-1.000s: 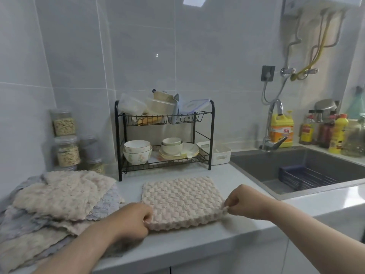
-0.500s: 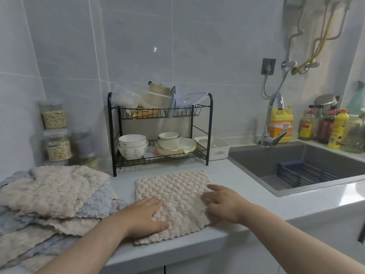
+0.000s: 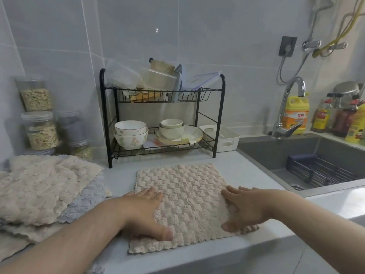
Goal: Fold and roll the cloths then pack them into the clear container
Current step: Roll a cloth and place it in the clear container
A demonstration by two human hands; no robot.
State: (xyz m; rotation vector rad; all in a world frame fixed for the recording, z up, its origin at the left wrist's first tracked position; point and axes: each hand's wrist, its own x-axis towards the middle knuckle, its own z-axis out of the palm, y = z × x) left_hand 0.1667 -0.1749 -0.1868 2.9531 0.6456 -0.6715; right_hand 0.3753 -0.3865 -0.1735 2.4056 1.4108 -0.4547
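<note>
Head view: on the counter [image 3: 120, 177], left of the dish rack [image 3: 162, 115], sat the pile of cloths [image 3: 45, 188]; in front of the rack one beige cloth [image 3: 189, 198] lay flat. My left hand [image 3: 142, 210] and right hand [image 3: 245, 208] pressed on it, fingers flat and relaxed.

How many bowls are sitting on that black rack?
4, all on the lower shelf of the black rack. Left: a plain bowl stacked in a flowered bowl. Right: a small bowl stacked in a bigger bowl, on plates. Others could be hidden inside the stacks.
</note>
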